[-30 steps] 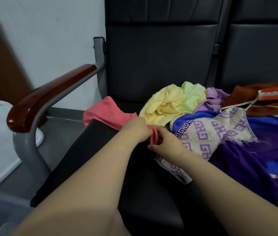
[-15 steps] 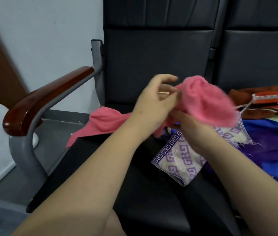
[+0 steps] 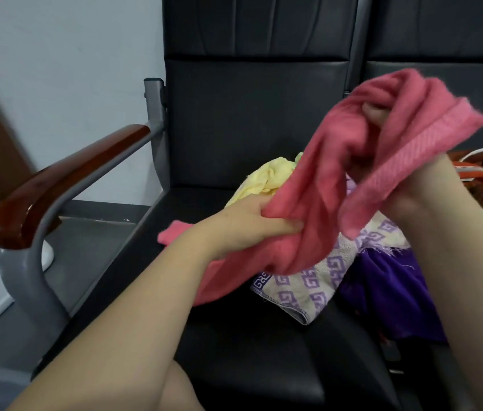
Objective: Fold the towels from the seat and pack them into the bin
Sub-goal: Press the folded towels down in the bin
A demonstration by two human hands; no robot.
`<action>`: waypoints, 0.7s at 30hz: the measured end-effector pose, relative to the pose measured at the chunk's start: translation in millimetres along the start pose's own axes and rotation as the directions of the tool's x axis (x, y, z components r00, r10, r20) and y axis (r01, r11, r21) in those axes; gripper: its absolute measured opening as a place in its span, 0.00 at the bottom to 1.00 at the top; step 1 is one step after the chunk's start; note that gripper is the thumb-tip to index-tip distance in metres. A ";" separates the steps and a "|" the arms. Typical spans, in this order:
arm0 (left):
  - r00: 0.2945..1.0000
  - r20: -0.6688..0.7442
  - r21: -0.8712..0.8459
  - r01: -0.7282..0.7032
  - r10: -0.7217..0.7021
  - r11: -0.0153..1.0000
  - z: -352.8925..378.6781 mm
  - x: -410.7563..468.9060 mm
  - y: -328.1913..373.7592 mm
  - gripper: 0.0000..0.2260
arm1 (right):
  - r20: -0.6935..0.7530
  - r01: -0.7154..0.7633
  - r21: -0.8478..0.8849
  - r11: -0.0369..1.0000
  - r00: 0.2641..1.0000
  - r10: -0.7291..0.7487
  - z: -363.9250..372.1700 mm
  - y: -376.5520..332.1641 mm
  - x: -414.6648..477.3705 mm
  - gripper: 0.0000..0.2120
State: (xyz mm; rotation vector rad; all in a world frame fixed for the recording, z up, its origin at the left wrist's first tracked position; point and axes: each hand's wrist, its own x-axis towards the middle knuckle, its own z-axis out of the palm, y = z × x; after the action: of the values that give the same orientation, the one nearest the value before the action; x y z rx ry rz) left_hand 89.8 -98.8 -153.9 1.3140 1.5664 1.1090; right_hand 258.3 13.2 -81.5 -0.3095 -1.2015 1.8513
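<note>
Above the seat (image 3: 264,366) piled with towels (image 3: 308,287), left hand (image 3: 243,221) and right hand (image 3: 412,192) both grip the pink towel (image 3: 338,161).

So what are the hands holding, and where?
The pink towel: left hand grips its bunched lower part, right hand its raised upper part, near the ribbed hem.

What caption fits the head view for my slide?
A bunched pink towel held by the left hand and right hand over the towel pile on the black seat.
</note>
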 end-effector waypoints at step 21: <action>0.924 -0.318 -0.530 0.011 -0.211 0.848 -4.2 16.3 1.6 0.15 | -0.259 -0.250 -0.750 0.613 0.963 0.077 -7.1 64.8 -4.1 0.11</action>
State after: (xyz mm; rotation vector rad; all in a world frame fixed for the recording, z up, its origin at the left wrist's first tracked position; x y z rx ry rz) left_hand 83.9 -83.1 -151.7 0.6623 1.4235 1.6308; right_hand 230.3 5.1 -139.9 -1.1054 -1.8313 1.2741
